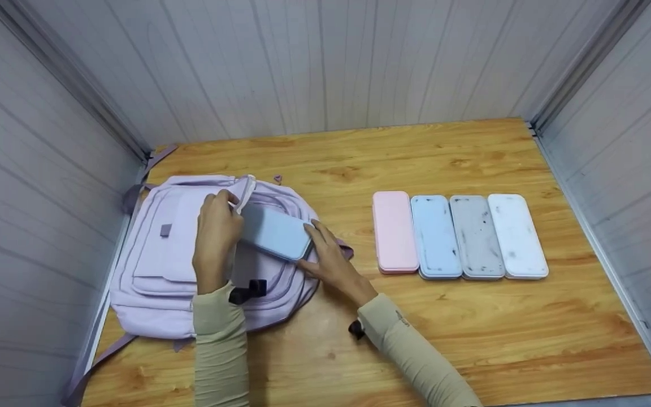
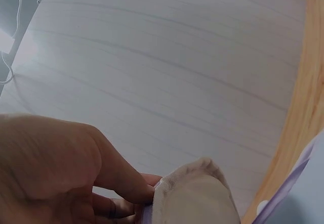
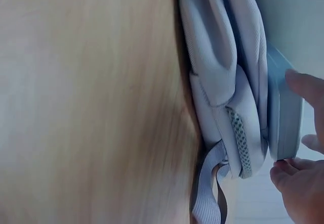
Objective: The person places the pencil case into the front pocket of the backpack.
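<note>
A lilac backpack (image 1: 150, 305) lies on the left side of the table, its compartment opened. My left hand (image 1: 216, 237) pinches the edge of the opening and holds it up; the left wrist view shows the pale lining (image 2: 197, 198) beside the fingertips. A light-blue pencil case (image 1: 277, 229) sits partly inside that opening, its left end hidden behind the raised edge. My right hand (image 1: 334, 263) grips its outer right end. In the right wrist view, thumb and fingers are on the sides of the case (image 3: 288, 118), close to the bag's side.
To the right, a pink case (image 1: 395, 232), a blue case (image 1: 436, 236), a grey case (image 1: 477, 236) and a white case (image 1: 517, 235) lie side by side on the wooden table (image 1: 359, 158). Pale panels enclose the table's back and sides. A strap (image 1: 99, 362) trails at front left.
</note>
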`<state>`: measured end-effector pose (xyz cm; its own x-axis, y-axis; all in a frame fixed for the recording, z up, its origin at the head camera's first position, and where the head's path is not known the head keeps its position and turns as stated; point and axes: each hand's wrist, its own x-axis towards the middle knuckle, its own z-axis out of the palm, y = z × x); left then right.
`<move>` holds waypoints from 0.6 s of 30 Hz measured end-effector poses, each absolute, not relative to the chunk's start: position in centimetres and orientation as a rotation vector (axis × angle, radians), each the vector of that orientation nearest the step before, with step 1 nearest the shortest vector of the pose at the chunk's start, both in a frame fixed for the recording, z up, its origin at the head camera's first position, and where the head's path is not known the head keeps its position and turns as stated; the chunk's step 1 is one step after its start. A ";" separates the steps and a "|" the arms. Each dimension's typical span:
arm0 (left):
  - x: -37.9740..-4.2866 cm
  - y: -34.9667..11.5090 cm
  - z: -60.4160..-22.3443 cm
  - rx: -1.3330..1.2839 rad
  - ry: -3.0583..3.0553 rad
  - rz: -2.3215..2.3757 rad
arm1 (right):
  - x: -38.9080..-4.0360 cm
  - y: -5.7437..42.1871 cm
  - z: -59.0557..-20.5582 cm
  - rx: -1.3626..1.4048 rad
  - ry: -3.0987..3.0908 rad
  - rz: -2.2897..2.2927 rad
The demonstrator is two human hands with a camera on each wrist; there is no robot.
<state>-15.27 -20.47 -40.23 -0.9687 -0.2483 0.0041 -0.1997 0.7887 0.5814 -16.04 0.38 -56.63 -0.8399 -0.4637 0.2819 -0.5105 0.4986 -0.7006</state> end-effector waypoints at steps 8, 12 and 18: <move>-15.3 -20.5 -40.4 0.359 -2.899 -0.923 | -16.5 -1.1 -56.0 0.829 -2.724 1.247; -15.3 -20.5 -40.4 0.351 -2.895 -0.921 | -16.7 -1.9 -55.9 0.838 -2.710 1.230; -15.3 -20.4 -40.5 0.350 -2.883 -0.937 | -17.1 -3.2 -56.1 0.818 -2.683 1.152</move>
<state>-15.31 -20.38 -40.53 -0.9697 -0.2439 0.0148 -0.1886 0.7857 0.5891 -17.08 -3.20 -56.08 -0.8490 -0.4345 0.3007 -0.5173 0.5673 -0.6408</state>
